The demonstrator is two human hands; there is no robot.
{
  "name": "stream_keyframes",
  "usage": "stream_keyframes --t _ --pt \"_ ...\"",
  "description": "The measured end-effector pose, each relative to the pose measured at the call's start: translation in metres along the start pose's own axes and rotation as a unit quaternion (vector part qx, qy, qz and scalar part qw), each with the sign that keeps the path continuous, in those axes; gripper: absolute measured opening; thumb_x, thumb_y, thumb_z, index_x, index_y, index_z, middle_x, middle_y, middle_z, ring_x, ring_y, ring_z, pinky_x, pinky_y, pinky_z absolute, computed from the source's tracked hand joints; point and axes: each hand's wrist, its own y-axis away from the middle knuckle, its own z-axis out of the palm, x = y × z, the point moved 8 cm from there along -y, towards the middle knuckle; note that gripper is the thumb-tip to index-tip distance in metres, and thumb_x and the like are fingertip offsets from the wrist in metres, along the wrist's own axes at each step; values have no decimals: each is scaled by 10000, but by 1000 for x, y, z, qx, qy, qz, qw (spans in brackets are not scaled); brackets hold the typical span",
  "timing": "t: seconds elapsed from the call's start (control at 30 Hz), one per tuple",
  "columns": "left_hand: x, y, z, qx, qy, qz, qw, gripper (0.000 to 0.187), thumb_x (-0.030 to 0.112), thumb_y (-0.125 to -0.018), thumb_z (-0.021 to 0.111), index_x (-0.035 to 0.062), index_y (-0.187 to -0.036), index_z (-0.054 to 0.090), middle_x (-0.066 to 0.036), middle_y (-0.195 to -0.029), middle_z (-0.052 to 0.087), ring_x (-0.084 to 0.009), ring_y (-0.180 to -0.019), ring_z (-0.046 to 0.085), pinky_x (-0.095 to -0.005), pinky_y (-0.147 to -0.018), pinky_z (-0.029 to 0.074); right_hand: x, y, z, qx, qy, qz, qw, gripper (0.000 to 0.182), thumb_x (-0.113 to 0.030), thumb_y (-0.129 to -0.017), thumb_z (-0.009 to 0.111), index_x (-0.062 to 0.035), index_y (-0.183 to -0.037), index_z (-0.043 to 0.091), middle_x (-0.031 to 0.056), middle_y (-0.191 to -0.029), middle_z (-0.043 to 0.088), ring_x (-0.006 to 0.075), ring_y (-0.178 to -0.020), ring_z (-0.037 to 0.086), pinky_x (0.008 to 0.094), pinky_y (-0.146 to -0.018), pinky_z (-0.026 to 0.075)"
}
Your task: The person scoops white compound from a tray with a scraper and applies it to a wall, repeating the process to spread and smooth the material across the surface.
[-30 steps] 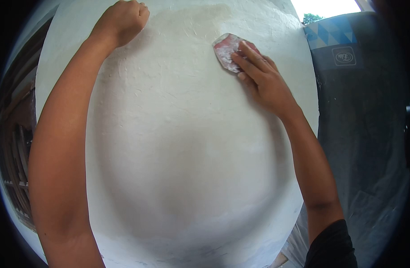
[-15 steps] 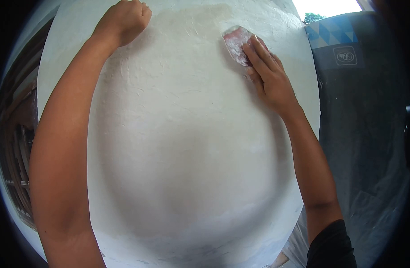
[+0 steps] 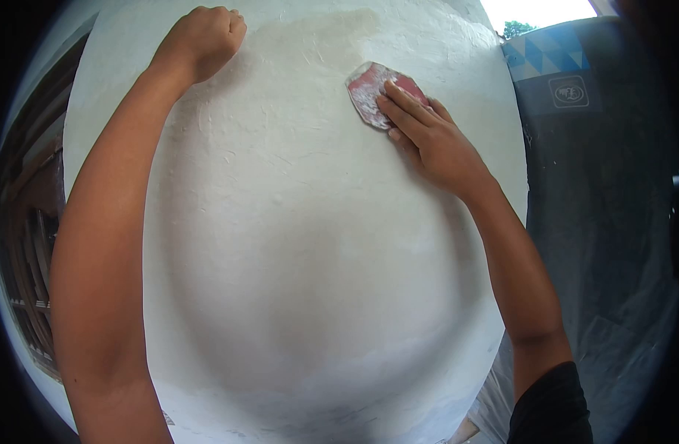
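Note:
A large white wall surface (image 3: 317, 222) with faint ridges and a damp-looking patch near the top fills the middle. My right hand (image 3: 428, 133) presses a reddish pad (image 3: 370, 92), smeared with white, flat against the upper right of this surface; its fingers lie over the pad's right part. At the upper left, my left hand (image 3: 205, 43) is closed in a fist against or just in front of the wall. Whatever its fingers may hold is hidden.
Dark sheeting (image 3: 599, 200) with a blue-and-white diamond pattern (image 3: 548, 53) hangs along the right side. On the left is a dark brown slatted structure (image 3: 32, 244). Bright sky and a bit of foliage (image 3: 517, 29) show at the top right.
My right hand and the pad have moved down and to the left across the wall. My left hand has shifted slightly down and left in view, still closed.

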Motion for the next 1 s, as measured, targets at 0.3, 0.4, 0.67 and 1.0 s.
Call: stream_keyframes --t 0.3,0.4,0.67,1.0 --pt "13 33 -3 91 74 -29 993 492 176 -907 387 -7 -1305 611 -197 -1412 549 -334 -1338 501 -341 -1128 370 -23 63 -62 114 -45 51 991 324 -177 -995 585 -77 -1303 600 130 -1360 601 305 -1239 579 461 -1073 411" --pt "62 106 -41 170 230 -45 957 568 49 -830 381 -50 -1363 552 -211 -1458 511 -298 -1400 447 -333 -1179 297 -36 112 -88 182 -148 180 955 229 -56 -994 539 4 -1198 625 168 -1185 674 330 -1099 638 416 -985 472" --pt "235 460 -68 6 530 -352 771 526 46 -754 443 -141 -1214 618 -298 -1226 642 -399 -1179 628 -430 -1006 514 -162 335 -124 87 -373 566 730 189 -116 -1043 450 30 -1110 549 115 -934 648 145 -840 623 319 -811 532" --pt "331 744 -134 -291 547 -670 410 538 394 -1025 459 -67 -1230 650 -216 -1230 667 -323 -1167 624 -420 -1019 478 -365 528 -200 -61 -438 871 212 202 -158 -948 522 -94 -1120 607 72 -904 654 206 -806 650 389 -672 567"
